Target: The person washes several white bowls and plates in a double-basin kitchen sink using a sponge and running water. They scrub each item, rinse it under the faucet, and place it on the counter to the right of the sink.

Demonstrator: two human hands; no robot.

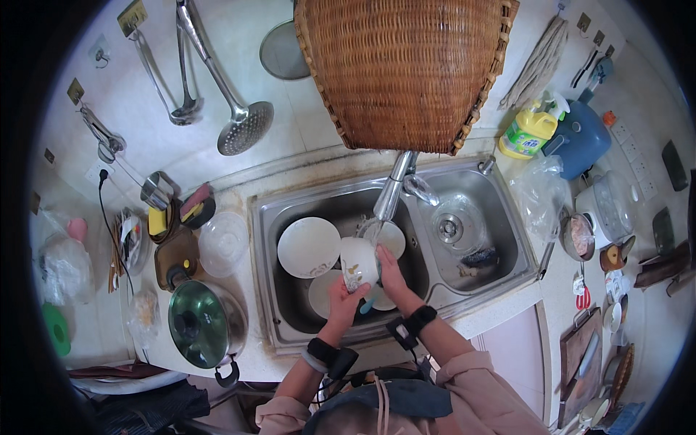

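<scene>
A white bowl with a leaf-and-flower pattern (pixel 359 263) is tilted under the stream from the chrome faucet (pixel 387 201). My left hand (pixel 346 299) grips its lower left side, with the thumb against the wall. On the bowl's right side lies my right hand (pixel 392 276), fingers along the wall; its palm side is hidden. Below, in the larger basin of the steel sink (pixel 418 272), sit a large white bowl (pixel 308 247), another white bowl (pixel 392 239) partly behind the water, and a white dish (pixel 321 296) partly covered by my left hand. A light-blue utensil end (pixel 367 306) shows between my wrists.
A woven basket (pixel 408 70) hangs above the faucet. The smaller basin holds a drain strainer (pixel 450 227) and dark scraps (pixel 481 257). A glass-lidded pot (pixel 201 323) and a clear plastic lid (pixel 223 243) stand left; a yellow detergent bottle (pixel 527 133) and plastic bag (pixel 538 190) right.
</scene>
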